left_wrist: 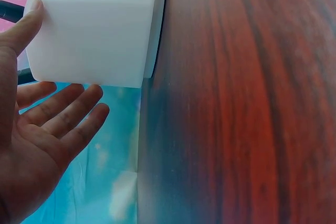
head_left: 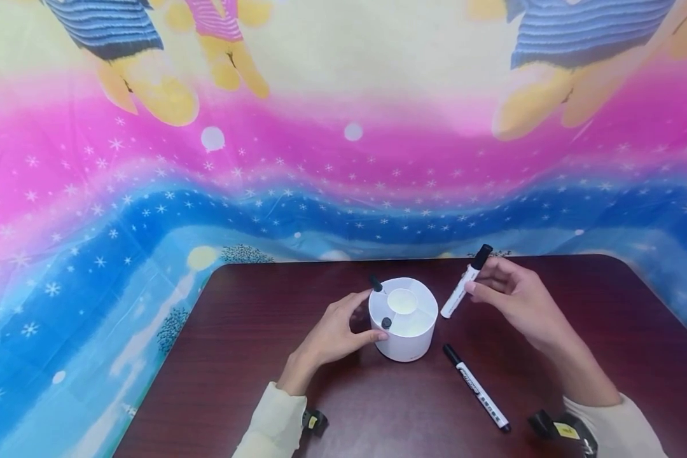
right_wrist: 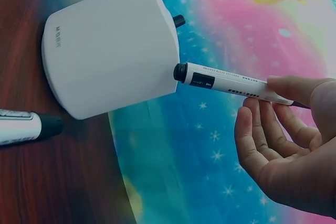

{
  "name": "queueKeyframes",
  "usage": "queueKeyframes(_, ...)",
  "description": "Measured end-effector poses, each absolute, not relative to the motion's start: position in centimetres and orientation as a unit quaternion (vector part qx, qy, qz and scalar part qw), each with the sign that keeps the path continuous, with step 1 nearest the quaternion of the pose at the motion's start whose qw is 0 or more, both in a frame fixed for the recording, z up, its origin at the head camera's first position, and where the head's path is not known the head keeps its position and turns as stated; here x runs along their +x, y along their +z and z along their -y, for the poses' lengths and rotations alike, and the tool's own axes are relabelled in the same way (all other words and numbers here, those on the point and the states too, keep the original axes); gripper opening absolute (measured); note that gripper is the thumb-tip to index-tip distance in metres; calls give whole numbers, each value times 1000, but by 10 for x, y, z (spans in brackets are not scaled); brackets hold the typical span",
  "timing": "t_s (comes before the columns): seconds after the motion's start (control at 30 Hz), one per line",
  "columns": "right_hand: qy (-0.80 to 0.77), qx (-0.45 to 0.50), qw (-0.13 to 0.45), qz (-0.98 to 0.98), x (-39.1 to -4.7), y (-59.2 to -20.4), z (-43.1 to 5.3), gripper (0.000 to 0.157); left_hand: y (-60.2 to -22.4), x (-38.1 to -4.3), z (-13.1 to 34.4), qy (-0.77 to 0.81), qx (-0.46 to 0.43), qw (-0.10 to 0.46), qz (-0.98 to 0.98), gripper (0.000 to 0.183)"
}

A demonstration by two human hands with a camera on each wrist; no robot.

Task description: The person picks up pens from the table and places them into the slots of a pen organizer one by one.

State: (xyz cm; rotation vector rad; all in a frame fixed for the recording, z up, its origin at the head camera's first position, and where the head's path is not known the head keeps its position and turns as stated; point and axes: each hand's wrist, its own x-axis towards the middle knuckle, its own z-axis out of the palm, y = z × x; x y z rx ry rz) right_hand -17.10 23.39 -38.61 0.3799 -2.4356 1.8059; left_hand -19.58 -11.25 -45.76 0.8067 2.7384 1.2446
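While the left hand (head_left: 333, 327) curves round the side of the white holder (head_left: 408, 348), probably to steady it on the table (head_left: 246, 346), the right hand (head_left: 523, 306) pinches a tilted marker (head_left: 457, 294) by its upper part, leaving the lower end free beside the holder. A second marker (head_left: 481, 393) lies nearby.

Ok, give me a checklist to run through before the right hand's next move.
1. Right hand gripping the held marker: ok, it is pinched in the air.
2. Left hand on the holder: ok, touching its side.
3. Free room in the holder: ok, its right side shows no pen.
4. Held marker above the holder: not ok, it is off to the right.
5. Loose marker in the holder: not ok, lying on the table.
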Motion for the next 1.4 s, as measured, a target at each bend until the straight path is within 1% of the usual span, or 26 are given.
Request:
queueKeyframes(0.27,605,131,53,783,-175,-380,-227,24,-457,-196,113,397,252,20,-882,86)
queueKeyframes(0.43,597,124,59,790,-176,-379,-221,27,-456,-195,113,395,251,18,-884,86)
queueKeyframes(0.63,576,108,60,808,-176,-383,-218,30,-456,-196,112,393,253,13,-884,86)
queueKeyframes(0.97,566,120,81,812,-176,-393,-205,27,-457,-196,113,397,250,16,-883,86)
queueKeyframes(1.4,541,117,71,830,-177,-399,-201,27,-458,-196,113,407,254,17,-877,85)
